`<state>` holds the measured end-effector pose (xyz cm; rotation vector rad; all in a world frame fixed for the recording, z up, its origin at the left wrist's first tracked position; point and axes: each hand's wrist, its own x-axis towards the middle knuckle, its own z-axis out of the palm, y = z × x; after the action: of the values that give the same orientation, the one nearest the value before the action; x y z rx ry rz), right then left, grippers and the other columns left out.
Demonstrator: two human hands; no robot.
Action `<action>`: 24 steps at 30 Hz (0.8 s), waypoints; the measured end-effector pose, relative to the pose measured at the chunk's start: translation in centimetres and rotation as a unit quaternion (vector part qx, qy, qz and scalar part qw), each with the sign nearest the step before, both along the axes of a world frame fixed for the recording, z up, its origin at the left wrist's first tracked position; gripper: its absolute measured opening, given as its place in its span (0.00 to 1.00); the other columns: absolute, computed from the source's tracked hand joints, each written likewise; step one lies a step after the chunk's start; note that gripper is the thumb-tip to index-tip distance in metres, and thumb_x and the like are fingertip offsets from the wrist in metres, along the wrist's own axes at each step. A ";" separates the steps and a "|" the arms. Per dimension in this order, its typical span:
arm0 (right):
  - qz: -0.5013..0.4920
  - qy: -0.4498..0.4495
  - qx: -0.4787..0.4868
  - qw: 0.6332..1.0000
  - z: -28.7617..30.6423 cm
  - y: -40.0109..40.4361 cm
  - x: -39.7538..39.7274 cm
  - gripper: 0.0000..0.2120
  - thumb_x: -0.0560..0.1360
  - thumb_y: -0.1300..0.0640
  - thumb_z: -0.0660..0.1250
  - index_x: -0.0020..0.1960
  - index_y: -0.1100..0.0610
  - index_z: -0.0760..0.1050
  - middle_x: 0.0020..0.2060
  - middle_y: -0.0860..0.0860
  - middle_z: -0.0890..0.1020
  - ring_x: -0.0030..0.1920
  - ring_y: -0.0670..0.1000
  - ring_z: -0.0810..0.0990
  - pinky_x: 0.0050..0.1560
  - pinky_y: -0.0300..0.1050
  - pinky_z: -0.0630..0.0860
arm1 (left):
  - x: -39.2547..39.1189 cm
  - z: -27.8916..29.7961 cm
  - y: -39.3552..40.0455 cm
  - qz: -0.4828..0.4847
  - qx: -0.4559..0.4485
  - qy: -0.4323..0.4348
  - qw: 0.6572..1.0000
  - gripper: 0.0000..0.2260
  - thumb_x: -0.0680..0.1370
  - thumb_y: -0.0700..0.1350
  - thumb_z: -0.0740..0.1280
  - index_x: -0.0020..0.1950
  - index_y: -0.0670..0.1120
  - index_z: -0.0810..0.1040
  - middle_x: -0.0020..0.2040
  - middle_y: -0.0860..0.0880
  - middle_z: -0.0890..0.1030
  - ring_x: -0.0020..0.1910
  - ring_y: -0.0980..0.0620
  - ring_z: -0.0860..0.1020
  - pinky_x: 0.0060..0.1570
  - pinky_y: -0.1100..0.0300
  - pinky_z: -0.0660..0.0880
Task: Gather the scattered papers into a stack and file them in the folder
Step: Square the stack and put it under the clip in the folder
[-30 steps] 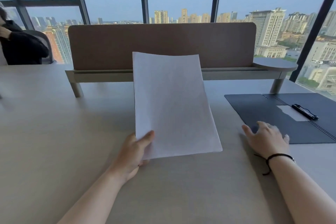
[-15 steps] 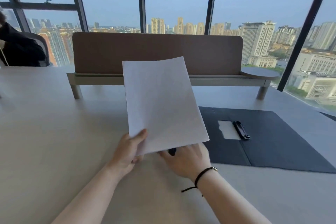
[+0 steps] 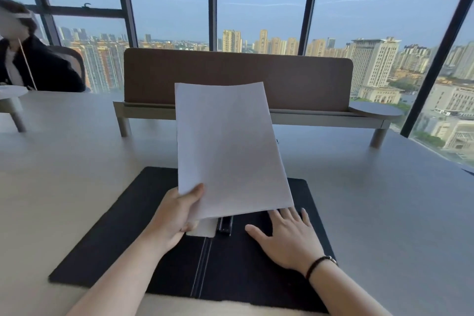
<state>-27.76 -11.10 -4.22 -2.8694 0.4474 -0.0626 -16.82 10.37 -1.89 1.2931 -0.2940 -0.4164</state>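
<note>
A stack of white papers is held up, tilted, by its lower left corner in my left hand, above the middle of the table. Under it lies a black folder, open flat, with its spine running toward me and a black clip on a pale label near the spine. My right hand rests palm down, fingers spread, on the folder's right half, just below the papers' lower edge. The papers hide the folder's far middle part.
The pale table stretches to both sides. A brown divider panel on a low shelf stands across the far side. A person in dark clothes sits at the far left by a small round stand. Windows lie behind.
The folder, earlier off to my right, now lies centred in front of me under the papers. My right hand has moved from its left edge onto its right half, flat. My left hand still holds the papers.
</note>
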 end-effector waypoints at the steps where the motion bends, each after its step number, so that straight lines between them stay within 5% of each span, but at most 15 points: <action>1: 0.009 -0.003 -0.003 1.000 0.3 0.5 0.4 0.42 0.71 0.23 0.45 0.79 0.45 0.57 0.79 0.48 0.61 0.81 0.51 0.53 0.80 0.55 0.46 | -0.1 0.0 -0.2 -0.006 0.005 0.001 1.000 0.14 0.79 0.48 0.67 0.58 0.40 0.80 0.41 0.46 0.80 0.24 0.55 0.65 0.24 0.60 0.49; 4: 0.009 -0.013 0.040 0.999 0.3 1.4 2.1 0.36 0.72 0.24 0.47 0.74 0.40 0.65 0.72 0.43 0.73 0.76 0.52 0.65 0.77 0.54 0.58 | -0.4 0.0 -0.5 -0.023 0.036 -0.004 0.999 0.14 0.80 0.47 0.66 0.58 0.38 0.80 0.33 0.47 0.77 0.21 0.55 0.61 0.25 0.59 0.50; 7: 0.015 -0.019 0.101 0.995 -0.9 1.3 3.8 0.27 0.70 0.29 0.46 0.67 0.33 0.63 0.69 0.38 0.74 0.74 0.51 0.68 0.75 0.57 0.62 | -0.4 0.1 -0.3 -0.024 0.068 -0.008 0.997 0.12 0.83 0.45 0.63 0.60 0.40 0.80 0.30 0.51 0.79 0.19 0.57 0.62 0.28 0.55 0.50; 12: -0.007 -0.013 0.141 0.990 -0.7 0.9 4.5 0.29 0.68 0.33 0.45 0.65 0.39 0.67 0.67 0.41 0.76 0.72 0.52 0.70 0.75 0.58 0.63 | -0.3 0.2 -0.1 -0.005 0.059 -0.018 0.998 0.12 0.82 0.46 0.64 0.59 0.39 0.81 0.32 0.48 0.77 0.21 0.55 0.60 0.28 0.54 0.50; 14: 0.000 0.032 0.197 0.980 -0.3 0.3 4.2 0.29 0.73 0.36 0.53 0.71 0.46 0.69 0.70 0.48 0.75 0.74 0.51 0.68 0.77 0.54 0.60 | -0.2 0.1 -0.2 0.001 0.070 -0.021 0.997 0.12 0.82 0.46 0.64 0.58 0.40 0.81 0.32 0.48 0.78 0.22 0.54 0.61 0.27 0.55 0.50; 16: 0.000 -0.016 0.401 0.916 0.6 -1.1 3.4 0.20 0.77 0.51 0.67 0.64 0.61 0.77 0.61 0.56 0.81 0.64 0.45 0.78 0.69 0.46 0.71 | -0.2 0.1 -0.2 0.000 0.093 -0.026 0.995 0.12 0.82 0.46 0.64 0.59 0.41 0.81 0.33 0.48 0.80 0.22 0.54 0.63 0.24 0.58 0.52; 17: -0.004 -0.075 0.507 0.858 1.2 -1.9 3.0 0.07 0.78 0.60 0.68 0.53 0.60 0.82 0.52 0.58 0.84 0.53 0.43 0.84 0.58 0.42 0.78 | -0.2 0.0 -0.2 -0.003 0.105 -0.031 0.994 0.12 0.82 0.46 0.64 0.59 0.42 0.81 0.34 0.48 0.80 0.22 0.54 0.63 0.23 0.60 0.54; 18: -0.026 -0.122 0.590 0.798 2.0 -2.7 2.7 0.09 0.79 0.64 0.66 0.46 0.59 0.85 0.48 0.60 0.85 0.46 0.47 0.85 0.51 0.44 0.80 | -0.2 0.0 -0.2 -0.006 0.116 -0.037 0.993 0.12 0.82 0.47 0.64 0.58 0.42 0.82 0.35 0.47 0.80 0.22 0.54 0.64 0.21 0.61 0.55; 21: -0.074 -0.129 0.763 0.629 3.3 -4.8 2.3 0.24 0.82 0.44 0.59 0.57 0.62 0.84 0.56 0.63 0.85 0.55 0.62 0.83 0.63 0.61 0.75 | -0.5 -0.1 -0.5 -0.023 0.140 -0.061 0.988 0.12 0.82 0.49 0.65 0.53 0.42 0.84 0.37 0.42 0.80 0.21 0.50 0.63 0.19 0.61 0.58; 22: -0.069 -0.122 0.781 0.609 3.2 -5.1 2.3 0.28 0.82 0.41 0.56 0.60 0.61 0.83 0.57 0.62 0.84 0.57 0.64 0.82 0.65 0.63 0.74 | -0.7 -0.2 -0.7 -0.028 0.149 -0.071 0.986 0.12 0.82 0.49 0.65 0.53 0.43 0.85 0.38 0.42 0.81 0.22 0.49 0.64 0.19 0.61 0.59; 24: -0.068 -0.102 0.771 0.625 3.1 -5.3 2.3 0.24 0.80 0.44 0.60 0.63 0.61 0.80 0.58 0.62 0.84 0.58 0.64 0.83 0.63 0.62 0.75 | -1.1 -0.3 -1.0 -0.027 0.180 -0.090 0.979 0.11 0.81 0.50 0.65 0.53 0.46 0.85 0.39 0.44 0.83 0.23 0.48 0.68 0.19 0.61 0.62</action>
<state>-25.43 -16.40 -1.11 -1.0744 0.3507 -0.0081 -17.91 9.41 -2.19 1.6854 -0.4194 -0.4104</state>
